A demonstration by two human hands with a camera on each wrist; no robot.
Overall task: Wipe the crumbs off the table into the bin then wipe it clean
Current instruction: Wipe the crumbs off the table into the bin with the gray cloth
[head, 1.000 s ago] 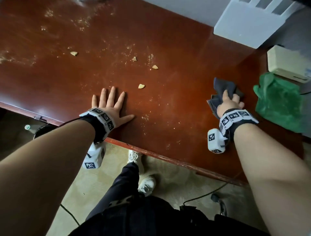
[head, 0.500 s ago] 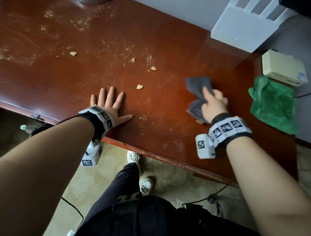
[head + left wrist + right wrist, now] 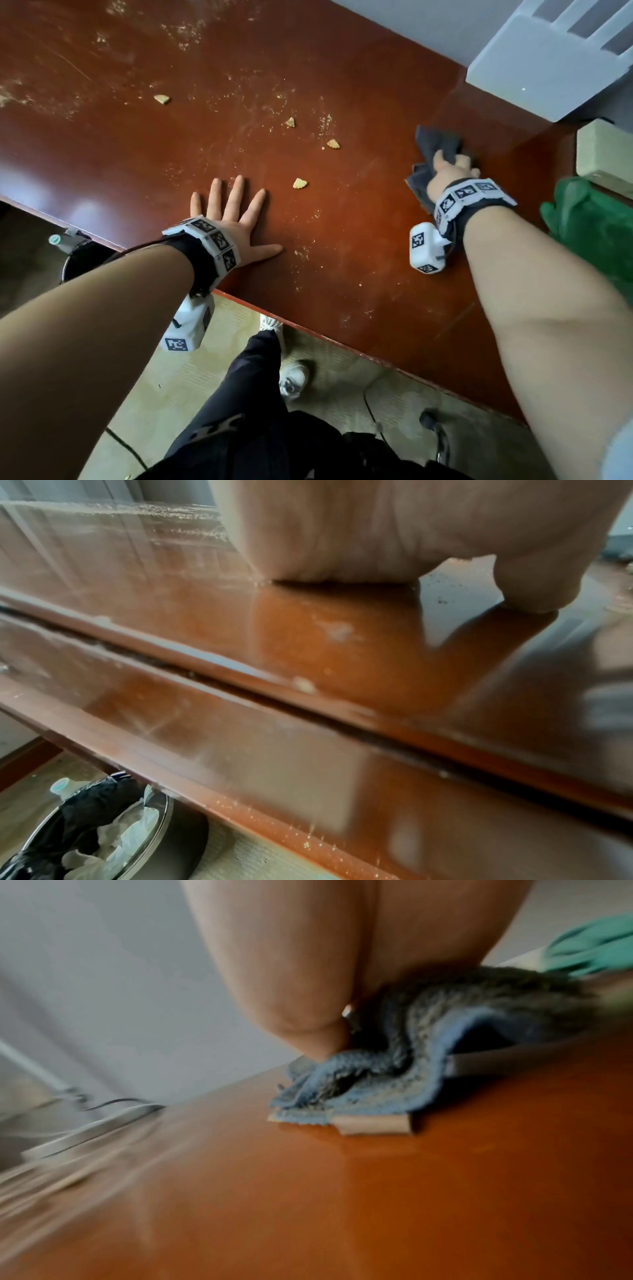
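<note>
A reddish-brown table point(image 3: 359, 240) carries several biscuit crumbs point(image 3: 299, 184) and fine dust toward its middle and far left. My left hand point(image 3: 233, 212) lies flat on the table near the front edge, fingers spread. My right hand point(image 3: 448, 168) grips a crumpled grey-blue cloth point(image 3: 435, 144) and presses it on the table right of the crumbs. The right wrist view shows the cloth point(image 3: 394, 1085) bunched under my palm. A bin point(image 3: 85, 831) with a black liner and tissue stands on the floor under the table's left edge.
A green cloth point(image 3: 589, 226) lies at the table's right end beside a cream box point(image 3: 606, 154). A white slatted object point(image 3: 548, 58) stands at the back right. My legs and shoes point(image 3: 291, 377) and cables are on the floor in front.
My right hand with the cloth swept left toward the crumbs, then moved back and away to the right. The left hand has stayed flat in place.
</note>
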